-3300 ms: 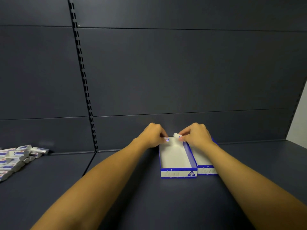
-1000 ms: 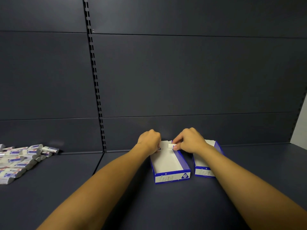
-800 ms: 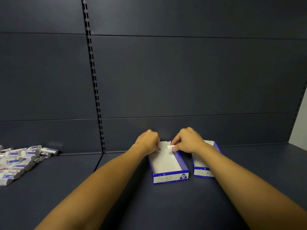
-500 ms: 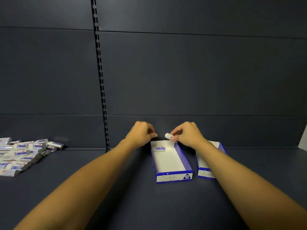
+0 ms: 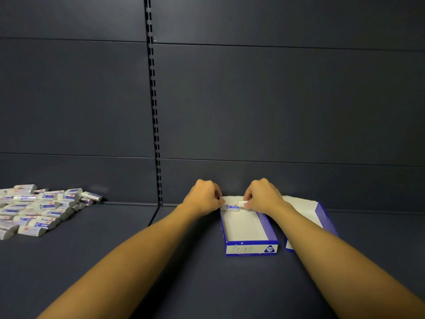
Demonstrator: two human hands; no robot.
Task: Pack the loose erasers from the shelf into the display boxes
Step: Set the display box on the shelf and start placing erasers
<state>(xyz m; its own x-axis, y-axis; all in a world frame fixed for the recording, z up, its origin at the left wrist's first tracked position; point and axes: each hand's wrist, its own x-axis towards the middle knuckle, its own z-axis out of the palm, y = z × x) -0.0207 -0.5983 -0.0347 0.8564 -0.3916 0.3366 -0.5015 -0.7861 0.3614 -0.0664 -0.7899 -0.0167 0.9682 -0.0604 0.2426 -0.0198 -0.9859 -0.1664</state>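
Note:
Two open blue-and-white display boxes stand side by side on the dark shelf: the left box [image 5: 264,223] and the right box [image 5: 322,212], partly hidden by my right forearm. One eraser [image 5: 232,207] lies at the far end of the left box. My right hand [image 5: 264,195] pinches a second white eraser [image 5: 242,203] just above it, beside the first. My left hand [image 5: 205,196] is curled at the box's far left corner, fingertips at the rim; whether it holds anything is hidden. A pile of loose erasers [image 5: 39,208] lies at the far left.
The dark shelf floor [image 5: 184,261] spreads between the pile and the boxes. A slotted upright [image 5: 154,111] runs down the back panel, left of my hands. The shelf's back wall stands directly behind the boxes.
My right hand has lowered its eraser from above the box rim down into the far end, next to the one lying there. My left hand has come back to the box's corner.

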